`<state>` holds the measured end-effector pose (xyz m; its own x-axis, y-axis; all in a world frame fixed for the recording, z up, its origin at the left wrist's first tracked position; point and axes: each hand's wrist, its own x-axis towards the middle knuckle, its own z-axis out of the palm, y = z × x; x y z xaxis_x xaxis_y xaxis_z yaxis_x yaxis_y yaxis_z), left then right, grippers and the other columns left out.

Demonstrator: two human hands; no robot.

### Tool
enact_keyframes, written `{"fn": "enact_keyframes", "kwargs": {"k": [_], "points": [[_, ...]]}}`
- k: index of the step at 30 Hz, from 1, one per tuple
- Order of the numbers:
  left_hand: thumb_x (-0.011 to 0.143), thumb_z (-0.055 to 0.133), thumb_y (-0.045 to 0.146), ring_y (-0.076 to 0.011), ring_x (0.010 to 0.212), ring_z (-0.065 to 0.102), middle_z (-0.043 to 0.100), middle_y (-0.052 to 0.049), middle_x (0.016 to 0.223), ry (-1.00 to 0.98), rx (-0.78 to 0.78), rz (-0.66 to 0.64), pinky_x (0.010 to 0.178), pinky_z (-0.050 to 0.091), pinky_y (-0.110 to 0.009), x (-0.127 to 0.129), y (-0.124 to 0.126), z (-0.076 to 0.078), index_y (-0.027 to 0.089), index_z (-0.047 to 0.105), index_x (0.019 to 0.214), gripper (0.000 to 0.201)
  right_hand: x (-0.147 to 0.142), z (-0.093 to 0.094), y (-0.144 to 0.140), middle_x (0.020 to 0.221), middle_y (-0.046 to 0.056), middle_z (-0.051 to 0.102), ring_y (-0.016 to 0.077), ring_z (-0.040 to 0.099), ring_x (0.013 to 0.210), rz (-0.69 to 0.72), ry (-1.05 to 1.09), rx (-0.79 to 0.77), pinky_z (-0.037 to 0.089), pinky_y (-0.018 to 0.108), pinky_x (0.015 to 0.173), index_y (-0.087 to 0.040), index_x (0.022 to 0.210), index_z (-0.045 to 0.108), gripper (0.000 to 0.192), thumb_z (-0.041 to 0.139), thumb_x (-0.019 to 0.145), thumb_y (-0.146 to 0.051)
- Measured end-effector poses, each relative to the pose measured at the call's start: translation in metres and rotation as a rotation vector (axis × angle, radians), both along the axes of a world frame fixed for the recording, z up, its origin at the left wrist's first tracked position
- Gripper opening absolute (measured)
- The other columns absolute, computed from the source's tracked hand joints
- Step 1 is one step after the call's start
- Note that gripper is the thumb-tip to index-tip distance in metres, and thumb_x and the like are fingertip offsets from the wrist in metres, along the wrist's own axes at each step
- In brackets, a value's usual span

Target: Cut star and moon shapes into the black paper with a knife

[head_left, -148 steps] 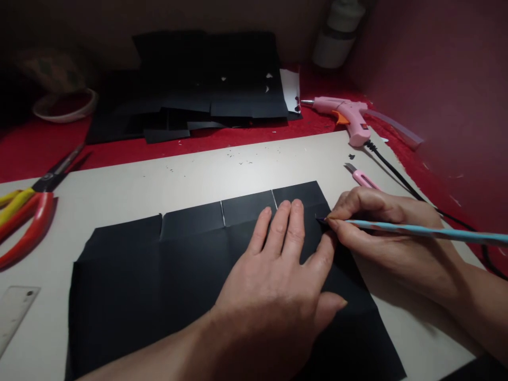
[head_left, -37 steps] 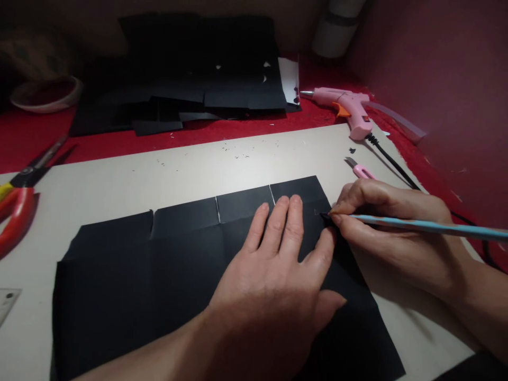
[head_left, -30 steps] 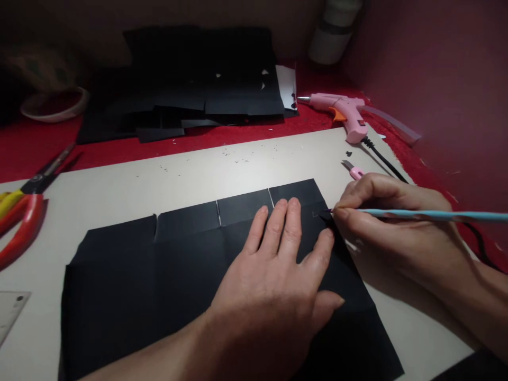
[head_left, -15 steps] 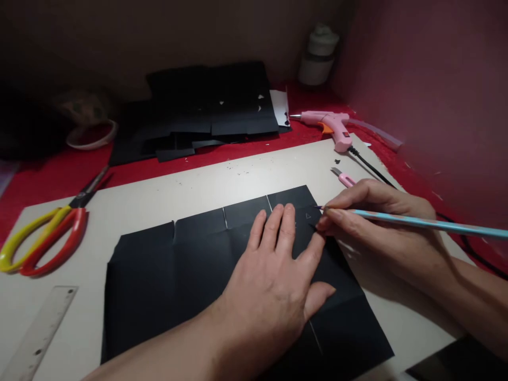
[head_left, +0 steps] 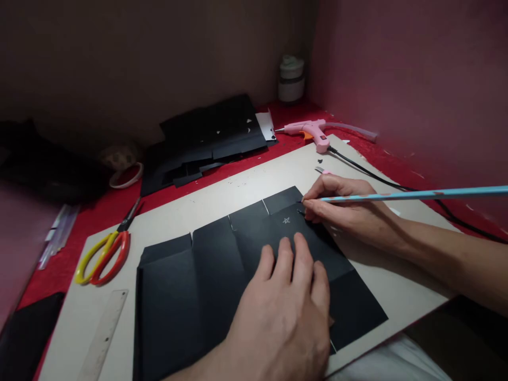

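Observation:
A black paper sheet (head_left: 198, 275) with folds and short cuts along its far edge lies on a beige board (head_left: 246, 180). My left hand (head_left: 286, 307) presses flat on the sheet near its middle. My right hand (head_left: 345, 209) grips a light blue pencil (head_left: 416, 194), its tip at the sheet's far right corner. A small star (head_left: 286, 220) is drawn on the paper between my hands.
Yellow and red scissors (head_left: 105, 254) and a clear ruler (head_left: 103, 333) lie at the left. A pink glue gun (head_left: 309, 129) with its black cord (head_left: 381, 180), a pink cutter (head_left: 322, 170), a stack of black paper (head_left: 206, 137), a tape roll (head_left: 126, 175) and a jar (head_left: 291, 79) sit further back.
My left hand slid back toward me, uncovering a small drawn star. The pencil tip lifted toward the sheet's corner. The view rose and swung, showing more of the table's left.

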<state>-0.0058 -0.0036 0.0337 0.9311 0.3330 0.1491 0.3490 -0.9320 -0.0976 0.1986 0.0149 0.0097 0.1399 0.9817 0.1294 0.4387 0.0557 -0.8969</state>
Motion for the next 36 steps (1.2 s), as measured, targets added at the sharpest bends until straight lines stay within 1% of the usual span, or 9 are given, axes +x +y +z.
{"fn": "enact_keyframes", "kwargs": {"k": [3,5,7,8,10,14,20,29,36], "points": [[0.09,0.067,0.05,-0.038,0.11,0.066,0.064,-0.025,0.135,0.046,-0.075,-0.051,0.086,0.057,-0.049,-0.001,0.004,-0.006,0.009,0.065,0.132,0.059,-0.002,0.008,0.002,0.067,-0.004,0.066,0.0118,0.061,0.062,0.024,-0.03,-0.014,0.045,0.026,0.057,-0.022,0.075,0.065,0.009,0.064,0.082,-0.016],[0.095,0.062,0.047,-0.0324,0.102,0.064,0.067,-0.018,0.131,-0.02,-0.154,-0.049,0.084,0.056,-0.046,-0.002,0.01,-0.012,0.011,0.066,0.127,0.048,-0.005,0.015,0.001,0.065,-0.004,0.064,0.0111,0.057,0.06,0.039,-0.047,-0.029,0.041,0.025,0.054,-0.021,0.071,0.063,0.011,0.065,0.08,-0.014],[0.101,0.053,0.03,-0.0248,0.091,0.061,0.07,-0.01,0.123,-0.143,-0.221,-0.024,0.077,0.054,-0.04,-0.005,0.017,-0.019,0.015,0.069,0.116,0.026,-0.008,0.02,-0.002,0.062,-0.005,0.062,0.0104,0.052,0.057,0.044,-0.055,-0.043,0.037,0.025,0.05,-0.022,0.068,0.062,0.013,0.065,0.078,-0.013],[0.103,0.048,0.023,-0.0232,0.09,0.059,0.069,-0.009,0.123,-0.176,-0.218,-0.018,0.077,0.053,-0.039,-0.006,0.02,-0.023,0.015,0.067,0.117,0.025,-0.009,0.022,-0.004,0.061,-0.005,0.062,0.0104,0.052,0.056,0.047,-0.047,-0.054,0.036,0.025,0.049,-0.022,0.069,0.061,0.014,0.065,0.079,-0.013],[0.101,0.045,0.014,-0.0239,0.091,0.056,0.067,-0.011,0.126,-0.211,-0.202,-0.028,0.078,0.051,-0.04,-0.008,0.021,-0.031,0.011,0.064,0.124,0.03,-0.012,0.021,-0.009,0.06,-0.005,0.063,0.0109,0.054,0.055,0.054,-0.006,-0.092,0.037,0.025,0.047,-0.023,0.071,0.062,0.013,0.063,0.081,-0.015],[0.097,0.046,0.012,-0.0322,0.1,0.056,0.062,-0.023,0.132,-0.205,-0.108,-0.081,0.085,0.05,-0.048,-0.011,0.017,-0.037,0.001,0.058,0.132,0.039,-0.013,0.013,-0.017,0.061,-0.005,0.063,0.0104,0.055,0.054,0.024,0.024,-0.128,0.038,0.024,0.047,-0.023,0.073,0.063,0.011,0.065,0.083,-0.02],[0.094,0.043,0.014,-0.0369,0.105,0.061,0.063,-0.027,0.131,-0.211,-0.042,-0.034,0.085,0.052,-0.05,-0.011,0.013,-0.034,0.004,0.06,0.13,0.041,-0.012,0.002,-0.025,0.07,-0.003,0.066,0.0107,0.058,0.061,-0.057,-0.038,-0.097,0.042,0.023,0.052,-0.023,0.074,0.064,0.01,0.064,0.082,-0.017],[0.098,0.036,0.016,-0.033,0.103,0.063,0.067,-0.022,0.128,-0.227,-0.04,0.032,0.082,0.049,-0.046,-0.01,0.012,-0.034,0.012,0.063,0.127,0.04,-0.013,0.005,-0.026,0.062,-0.004,0.063,0.0087,0.052,0.051,-0.048,-0.189,-0.086,0.039,0.021,0.045,-0.023,0.07,0.061,0.012,0.064,0.081,-0.019],[0.099,0.039,0.023,-0.0292,0.098,0.065,0.072,-0.017,0.124,-0.256,-0.004,0.051,0.084,0.045,-0.043,-0.006,0.013,-0.032,0.016,0.069,0.118,0.037,-0.014,0.004,-0.028,0.065,-0.002,0.065,0.0114,0.058,0.055,-0.048,-0.261,-0.029,0.044,0.024,0.048,-0.025,0.069,0.058,0.015,0.061,0.083,-0.02]]}}
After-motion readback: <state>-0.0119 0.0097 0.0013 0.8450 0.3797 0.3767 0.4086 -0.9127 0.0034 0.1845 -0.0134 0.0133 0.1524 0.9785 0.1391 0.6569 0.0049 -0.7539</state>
